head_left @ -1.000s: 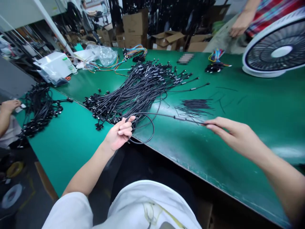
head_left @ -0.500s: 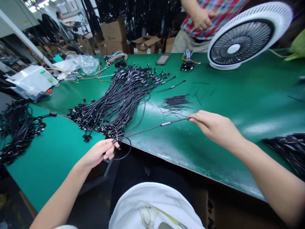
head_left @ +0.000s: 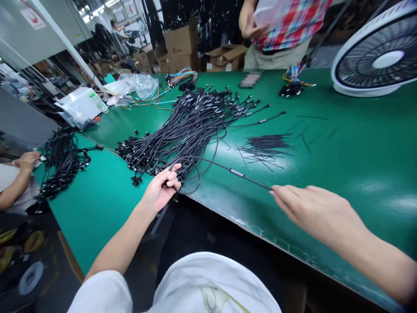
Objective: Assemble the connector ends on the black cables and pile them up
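Note:
A thin black cable [head_left: 219, 164] runs between my two hands above the front edge of the green table. Its looped end is held in the curled fingers of my left hand [head_left: 164, 187]. My right hand [head_left: 312, 208] pinches the other end, its tip hidden in the fingers. A grey sleeve [head_left: 236, 173] sits on the cable near the right hand. Just beyond my left hand lies a big heap of black cables [head_left: 182, 130] with small connectors. Several short thin black strips [head_left: 269, 145] lie in a loose pile beyond my right hand.
A white fan [head_left: 374, 56] stands at the back right. Coloured wire bundles [head_left: 293, 80] and plastic bags [head_left: 145, 84] lie along the far side. Another cable heap [head_left: 63, 165] is at the left, beside a seated person's hand [head_left: 28, 161]. A person in a checked shirt [head_left: 286, 21] stands opposite.
The view has swung left, bringing the seated person in. The cable has gone from taut to slack and bowed, its loop at my left hand wider. The person opposite now holds something pale.

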A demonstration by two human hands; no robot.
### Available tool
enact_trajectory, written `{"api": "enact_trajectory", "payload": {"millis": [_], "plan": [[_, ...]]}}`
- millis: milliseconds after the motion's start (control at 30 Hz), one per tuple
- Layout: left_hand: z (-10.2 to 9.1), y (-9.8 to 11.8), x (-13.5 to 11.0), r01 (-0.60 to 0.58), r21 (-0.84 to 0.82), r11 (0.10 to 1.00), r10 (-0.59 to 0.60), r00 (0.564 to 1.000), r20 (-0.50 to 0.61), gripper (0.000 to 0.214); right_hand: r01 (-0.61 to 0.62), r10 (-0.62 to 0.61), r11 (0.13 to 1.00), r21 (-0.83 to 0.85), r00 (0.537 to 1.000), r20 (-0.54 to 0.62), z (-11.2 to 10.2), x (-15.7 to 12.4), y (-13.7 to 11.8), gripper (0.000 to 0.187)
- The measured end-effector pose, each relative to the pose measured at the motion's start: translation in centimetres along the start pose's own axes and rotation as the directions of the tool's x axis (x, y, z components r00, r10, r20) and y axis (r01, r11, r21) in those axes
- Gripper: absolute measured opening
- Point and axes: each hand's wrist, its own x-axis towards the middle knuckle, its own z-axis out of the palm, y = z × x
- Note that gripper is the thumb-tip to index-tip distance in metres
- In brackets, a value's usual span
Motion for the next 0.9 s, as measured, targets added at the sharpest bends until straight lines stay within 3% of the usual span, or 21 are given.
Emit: {"api": "enact_trajectory", "payload": {"millis": [133, 233, 333, 433, 533, 633, 667, 733, 833, 900], "plan": [[-0.3, -0.6, 0.0, -0.026, 0.157, 0.987, 0.022, 0.999, 0.025, 0.032, -0.027, 0.026, 0.999, 0.043, 1.000, 0.014, 0.3, -0.8, 0.6, 0.032], [0.2, -2.8, 0.6, -0.075, 0.334, 0.940, 0.063, 0.997, 0.047, 0.036, -0.025, 0.007, 0.986, 0.167, 0.994, 0.109, 0.6, -0.8, -1.0, 0.034], [1.7, -5.8, 1.2, -0.210, 0.598, 0.774, 0.164, 0.978, 0.131, 0.031, -0.019, -0.069, 0.944, 0.331, 0.965, 0.252, 0.2, 0.3, -3.2, 0.034], [3.1, -7.8, 1.0, -0.319, 0.775, 0.545, 0.047, 0.935, 0.352, 0.029, -0.110, -0.123, 0.818, 0.565, 0.926, 0.358, -0.7, 2.2, -4.0, 0.027], [3.6, -8.5, 0.6, -0.356, 0.803, 0.477, -0.134, 0.874, 0.467, 0.031, -0.329, 0.032, 0.608, 0.722, 0.919, 0.392, -0.9, 3.7, -3.2, 0.028], [3.7, -8.5, 0.9, -0.243, 0.751, 0.614, -0.164, 0.891, 0.423, 0.030, -0.439, 0.293, 0.389, 0.810, 0.893, 0.342, 0.7, 4.1, -2.9, 0.021], [3.7, -8.6, 1.1, -0.180, 0.695, 0.696, -0.160, 0.905, 0.394, 0.032, -0.451, 0.401, 0.317, 0.834, 0.861, 0.313, 1.5, 4.1, -3.2, 0.018], [4.1, -8.9, 1.4, -0.064, 0.532, 0.845, -0.136, 0.935, 0.328, 0.034, -0.467, 0.562, 0.116, 0.877, 0.759, 0.330, 3.3, 4.0, -4.3, 0.029], [4.6, -9.8, 1.7, 0.064, 0.337, 0.940, -0.144, 0.965, 0.220, 0.035, -0.438, 0.532, -0.360, 0.824, 0.629, 0.567, 4.8, 4.1, -6.5, 0.031], [4.6, -10.5, 1.6, 0.153, 0.305, 0.940, -0.218, 0.956, 0.194, 0.038, -0.343, 0.496, -0.608, 0.716, 0.540, 0.680, 4.9, 4.5, -7.4, 0.035]]}}
